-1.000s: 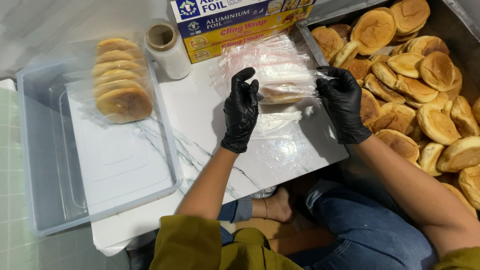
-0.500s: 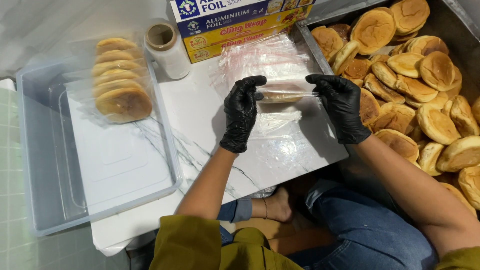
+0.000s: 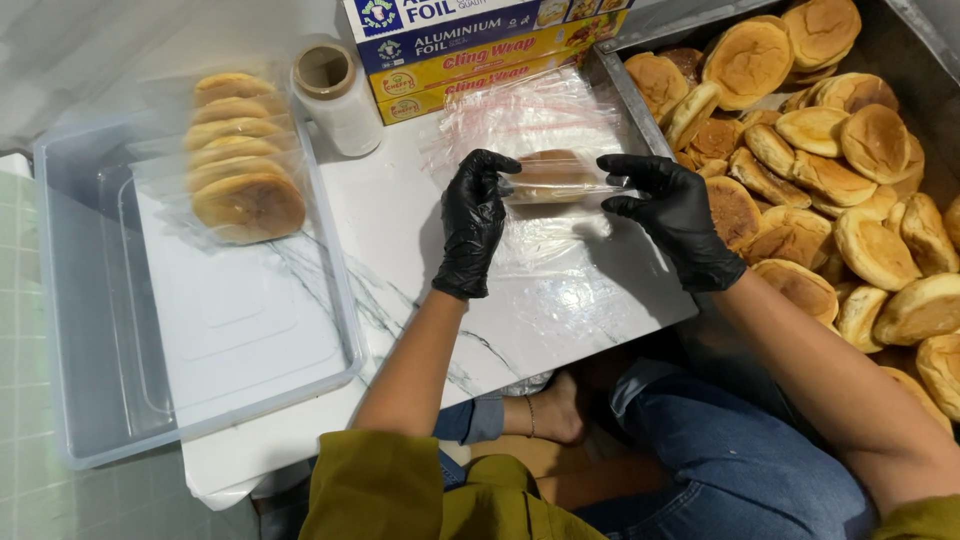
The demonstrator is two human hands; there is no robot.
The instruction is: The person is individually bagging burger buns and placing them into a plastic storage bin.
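Both gloved hands hold one bun [image 3: 553, 172] in clear wrap above the white counter [image 3: 400, 270]: the left hand [image 3: 473, 222] has its fingers clamped on the bun's nine o'clock end, the right hand [image 3: 678, 215] pinches the three o'clock end. A heap of buns [image 3: 830, 180] lies at three o'clock, a clear tub [image 3: 90, 330] with wrapped buns [image 3: 240, 160] at nine, stacked boxes [image 3: 470, 45] at twelve.

— What can't be made out?
— The boxes [image 3: 480, 45] at the top edge are cut off, and so is the bun tray [image 3: 620, 95] at right.
— And the bagged bun [image 3: 550, 172]?
— Blurred behind plastic; its ends are covered by fingers.
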